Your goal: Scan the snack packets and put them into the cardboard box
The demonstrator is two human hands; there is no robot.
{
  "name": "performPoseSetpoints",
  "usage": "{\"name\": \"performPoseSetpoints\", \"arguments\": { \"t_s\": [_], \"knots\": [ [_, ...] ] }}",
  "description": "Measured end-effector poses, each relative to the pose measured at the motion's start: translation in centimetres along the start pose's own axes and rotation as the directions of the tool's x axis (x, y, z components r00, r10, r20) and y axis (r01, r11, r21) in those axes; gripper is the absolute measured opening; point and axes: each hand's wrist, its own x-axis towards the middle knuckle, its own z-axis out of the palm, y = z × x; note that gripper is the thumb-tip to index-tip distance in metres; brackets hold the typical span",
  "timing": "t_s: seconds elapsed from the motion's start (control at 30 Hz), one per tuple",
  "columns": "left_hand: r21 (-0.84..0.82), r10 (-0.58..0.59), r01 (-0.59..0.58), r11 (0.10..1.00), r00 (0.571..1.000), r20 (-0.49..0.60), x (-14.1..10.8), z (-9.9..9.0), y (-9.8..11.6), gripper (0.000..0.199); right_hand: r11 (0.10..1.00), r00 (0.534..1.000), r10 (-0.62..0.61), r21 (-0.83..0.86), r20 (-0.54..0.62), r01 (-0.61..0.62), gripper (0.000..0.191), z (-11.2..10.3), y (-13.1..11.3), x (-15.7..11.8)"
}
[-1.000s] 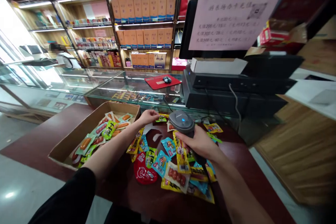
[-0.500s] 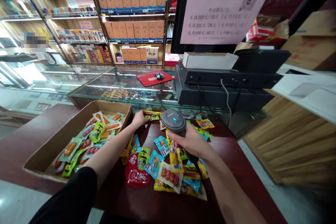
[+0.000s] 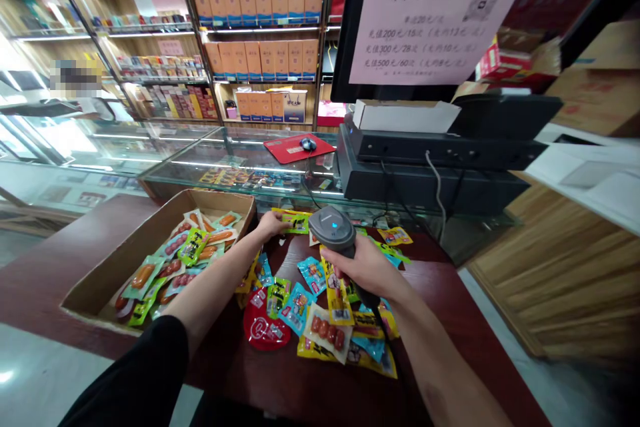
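Note:
My right hand (image 3: 360, 267) is wrapped round the handle of a grey barcode scanner (image 3: 333, 228), held over the dark red table. My left hand (image 3: 271, 223) pinches the left end of a green and yellow snack packet (image 3: 296, 221) near the table's back edge. Below the scanner lies a pile of snacks: a yellow packet (image 3: 337, 293), a clear packet of sausages (image 3: 327, 331), blue packets (image 3: 297, 307) and a red round packet (image 3: 265, 327). Left of my left forearm, a cardboard box (image 3: 95, 273) holds several sausage packets (image 3: 144, 275).
Behind the table stands a glass display counter (image 3: 200, 153) with a red mouse pad (image 3: 287, 149) on it. A monitor with a pink notice (image 3: 425, 27) rises above a black cash drawer (image 3: 430, 180). A person (image 3: 93, 103) is at the far left.
The green and yellow packet at my left hand shows more of its face now. The whole view has shifted slightly, and the scanner stays in my right hand.

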Motion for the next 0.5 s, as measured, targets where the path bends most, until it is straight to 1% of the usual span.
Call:
{"name": "performPoseSetpoints", "arguments": {
  "t_s": [0.03, 0.13, 0.2, 0.27, 0.4, 0.5],
  "knots": [
    [-0.044, -0.005, 0.005, 0.999, 1.0, 0.001, -0.3, -0.1, 0.3, 0.037, 1.0, 1.0, -0.008, 0.001, 0.0, 0.008, 0.025, 0.1, -0.1, 0.0],
    [-0.102, 0.016, -0.016, 0.995, 1.0, -0.002, -1.5, -1.1, 1.6, 0.034, 1.0, 1.0, -0.001, -0.016, -0.004, 0.0, 0.026, 0.6, -0.2, -0.1],
    [-0.135, 0.037, -0.036, 0.99, 0.999, 0.004, -2.7, -2.2, 2.5, 0.033, 0.999, 1.0, 0.021, -0.029, 0.006, -0.021, 0.027, 1.0, -0.4, -0.1],
    [-0.18, 0.054, -0.05, 0.982, 0.998, 0.015, -4.1, -3.5, 3.0, 0.032, 0.999, 1.0, 0.011, -0.037, 0.024, -0.01, 0.029, 1.5, -0.4, -0.2],
    [-0.371, 0.074, -0.057, 0.927, 0.997, 0.033, -6.7, -5.7, 2.7, 0.04, 0.998, 0.999, -0.038, -0.055, 0.037, 0.04, 0.029, 2.7, -0.5, -0.2],
    [-0.442, 0.089, -0.061, 0.895, 0.995, 0.043, -7.5, -6.6, 2.3, 0.041, 0.994, 0.995, -0.09, -0.049, 0.05, 0.093, 0.031, 3.5, -0.4, -0.2]
  ]
}}
